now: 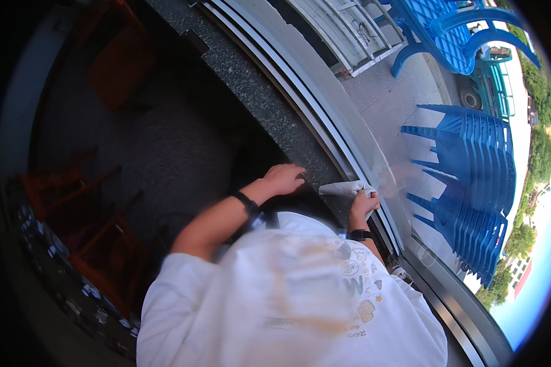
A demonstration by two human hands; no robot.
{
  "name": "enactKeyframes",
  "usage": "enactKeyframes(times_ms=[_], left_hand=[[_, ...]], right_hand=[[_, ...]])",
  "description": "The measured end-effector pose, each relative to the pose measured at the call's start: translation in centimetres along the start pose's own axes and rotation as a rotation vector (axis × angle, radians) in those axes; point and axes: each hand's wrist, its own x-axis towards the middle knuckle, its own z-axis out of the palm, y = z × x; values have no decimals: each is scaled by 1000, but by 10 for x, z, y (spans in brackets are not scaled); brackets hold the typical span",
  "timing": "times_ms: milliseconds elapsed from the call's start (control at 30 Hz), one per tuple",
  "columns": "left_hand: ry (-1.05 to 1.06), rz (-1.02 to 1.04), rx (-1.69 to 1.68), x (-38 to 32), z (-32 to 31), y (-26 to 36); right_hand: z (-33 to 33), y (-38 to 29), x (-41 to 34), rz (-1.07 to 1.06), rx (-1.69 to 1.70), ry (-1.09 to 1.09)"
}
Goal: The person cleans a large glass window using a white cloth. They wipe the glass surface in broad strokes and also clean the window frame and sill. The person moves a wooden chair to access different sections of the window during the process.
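Observation:
My right hand [365,204] grips a crumpled white cloth [343,188] beside the metal window track [323,121], next to the glass. The cloth's free end lies over the speckled dark stone sill [261,98]. My left hand [284,179] is at the sill's inner edge, its fingers loosely bent and holding nothing; whether it touches the stone I cannot tell. A dark band is on each wrist.
Outside the window are stacked blue plastic chairs [473,183], another blue chair [454,41] and a white metal frame [344,27]. Inside, wooden chairs [112,257] stand on the dim floor at the left.

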Motion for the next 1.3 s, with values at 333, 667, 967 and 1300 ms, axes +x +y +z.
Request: enactKeyframes(times_ms=[333, 667, 967, 1300], left_hand=[[320, -286, -79, -89, -128, -132], [569, -444, -240, -153, -178, -180], [631, -399, -260, -167, -245, -190], [601, -430, -404, -162, -344, -247]], right_hand=[[54, -108, -59, -413, -169, -276], [196, -296, -157, -909, -66, -687], [316, -466, -248, -1146, 156, -825], [369, -498, -308, -1294, -13, -823]])
